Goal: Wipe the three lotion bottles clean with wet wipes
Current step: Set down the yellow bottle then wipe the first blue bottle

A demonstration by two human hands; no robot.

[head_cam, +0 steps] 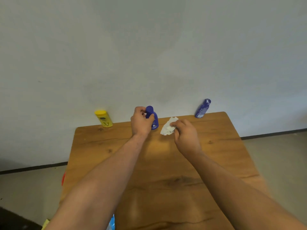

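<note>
A blue packet (111, 223) is cut off at the near edge, partly hidden by a forearm (93, 188). Farther, a wet wipe (167, 127) is pinched by the right hand (186, 135), and the middle blue bottle (153, 118) is gripped by the left hand (141, 121). A yellow bottle (103, 118) is seen far left, a second blue bottle (202, 108) far right; labels are unreadable.

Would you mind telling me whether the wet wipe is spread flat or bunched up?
Bunched up: the wet wipe is a crumpled wad pinched by the right hand, not laid flat.
</note>
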